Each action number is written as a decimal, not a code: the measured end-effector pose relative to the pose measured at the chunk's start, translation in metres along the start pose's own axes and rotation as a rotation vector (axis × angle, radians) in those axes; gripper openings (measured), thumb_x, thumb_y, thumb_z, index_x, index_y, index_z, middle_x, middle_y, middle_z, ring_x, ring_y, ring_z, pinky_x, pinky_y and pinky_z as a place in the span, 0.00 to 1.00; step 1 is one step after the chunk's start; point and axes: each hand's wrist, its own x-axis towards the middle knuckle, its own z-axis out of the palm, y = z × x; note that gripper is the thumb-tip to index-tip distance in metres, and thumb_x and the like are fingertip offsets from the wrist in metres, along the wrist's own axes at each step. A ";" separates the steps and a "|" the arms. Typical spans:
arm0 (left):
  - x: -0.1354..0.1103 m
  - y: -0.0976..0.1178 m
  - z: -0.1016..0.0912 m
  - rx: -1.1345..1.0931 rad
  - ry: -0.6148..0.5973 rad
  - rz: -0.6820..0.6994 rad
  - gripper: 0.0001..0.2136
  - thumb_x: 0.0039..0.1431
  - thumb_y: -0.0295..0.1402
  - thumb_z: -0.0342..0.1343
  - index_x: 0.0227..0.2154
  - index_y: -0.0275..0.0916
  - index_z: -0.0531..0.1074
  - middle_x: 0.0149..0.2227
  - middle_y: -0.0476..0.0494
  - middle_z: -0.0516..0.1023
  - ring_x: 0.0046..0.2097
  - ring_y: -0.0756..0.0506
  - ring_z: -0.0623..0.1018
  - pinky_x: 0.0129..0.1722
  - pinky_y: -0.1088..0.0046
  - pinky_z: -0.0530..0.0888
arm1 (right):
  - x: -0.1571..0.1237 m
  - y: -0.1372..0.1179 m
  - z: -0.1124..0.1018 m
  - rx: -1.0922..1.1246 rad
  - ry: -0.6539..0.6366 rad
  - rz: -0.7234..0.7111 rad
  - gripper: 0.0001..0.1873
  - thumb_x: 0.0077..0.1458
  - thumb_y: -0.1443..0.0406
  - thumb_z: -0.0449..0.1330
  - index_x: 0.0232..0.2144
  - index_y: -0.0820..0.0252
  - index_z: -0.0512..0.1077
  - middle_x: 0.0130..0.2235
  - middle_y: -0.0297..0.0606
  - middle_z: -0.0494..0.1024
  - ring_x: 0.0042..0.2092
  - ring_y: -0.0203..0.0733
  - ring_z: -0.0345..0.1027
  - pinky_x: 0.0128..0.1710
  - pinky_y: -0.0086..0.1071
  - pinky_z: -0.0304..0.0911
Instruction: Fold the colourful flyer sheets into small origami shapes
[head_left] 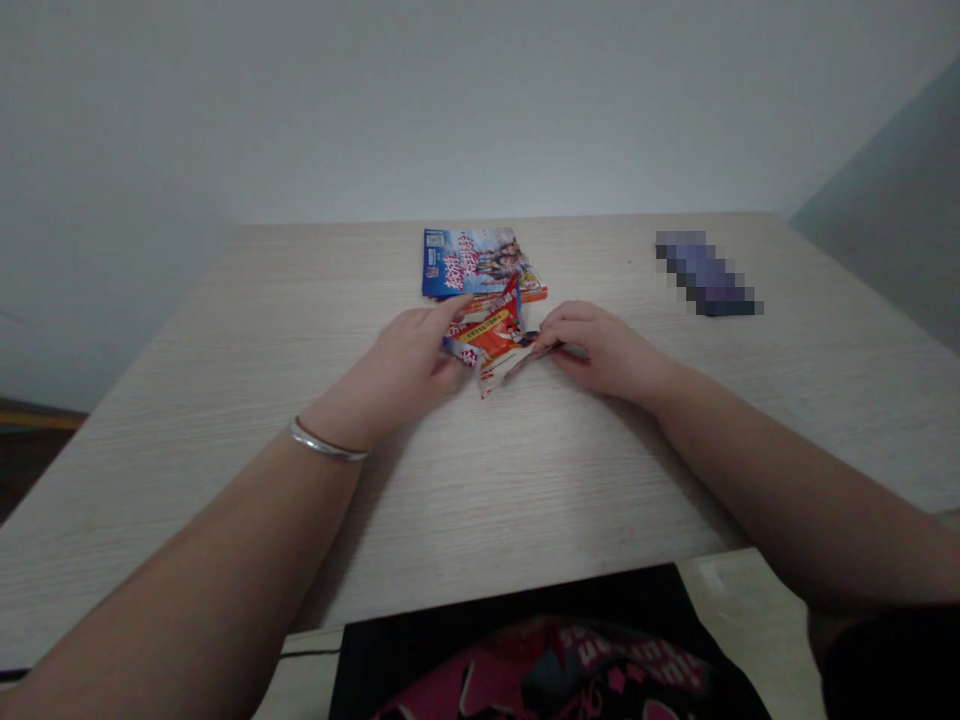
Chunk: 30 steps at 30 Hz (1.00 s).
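A folded, printed paper piece (pixel 495 338) in orange, red, white and blue is held between my hands, just above the table. My left hand (pixel 411 355), with a silver bangle at the wrist, grips its left side between thumb and fingers. At the right corner, the fingertips of my right hand (pixel 592 345) pinch the same piece. Right behind it lies a stack of printed leaflets (pixel 480 262), blue on top with orange edges showing below. My fingers partly hide the folds, so their exact shape is unclear.
A pale wood-grain table (pixel 487 480) spreads out in front of me, meeting a plain wall at its far edge. Toward the back right lies a dark, blurred-out flat object (pixel 706 275) that looks like a phone. A thin black cable (pixel 309 654) shows below the near edge.
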 end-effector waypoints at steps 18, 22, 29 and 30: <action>0.007 0.014 0.002 -0.210 0.108 -0.209 0.09 0.55 0.29 0.59 0.38 0.42 0.81 0.40 0.45 0.82 0.40 0.43 0.79 0.43 0.64 0.77 | 0.006 0.003 0.023 0.530 0.410 0.538 0.30 0.42 0.62 0.72 0.49 0.55 0.68 0.47 0.42 0.78 0.49 0.46 0.74 0.49 0.44 0.73; 0.006 0.021 -0.003 -0.243 0.059 -0.295 0.09 0.56 0.29 0.59 0.39 0.43 0.81 0.39 0.46 0.83 0.38 0.44 0.80 0.42 0.65 0.76 | 0.008 0.005 0.021 0.646 0.493 0.705 0.28 0.40 0.61 0.73 0.45 0.54 0.70 0.50 0.42 0.78 0.49 0.46 0.75 0.55 0.46 0.70; 0.009 0.017 0.007 -0.667 0.200 -0.326 0.23 0.50 0.27 0.64 0.51 0.40 0.71 0.47 0.42 0.81 0.45 0.43 0.81 0.47 0.65 0.78 | 0.009 0.001 0.021 0.926 0.391 0.794 0.17 0.40 0.66 0.73 0.37 0.56 0.77 0.34 0.34 0.83 0.41 0.44 0.79 0.54 0.44 0.71; 0.009 0.014 0.010 -0.774 0.247 -0.335 0.27 0.49 0.27 0.65 0.54 0.41 0.67 0.47 0.42 0.81 0.43 0.44 0.82 0.44 0.66 0.79 | 0.010 0.000 0.021 0.914 0.392 0.801 0.16 0.41 0.68 0.72 0.36 0.56 0.77 0.35 0.34 0.84 0.41 0.43 0.79 0.54 0.43 0.71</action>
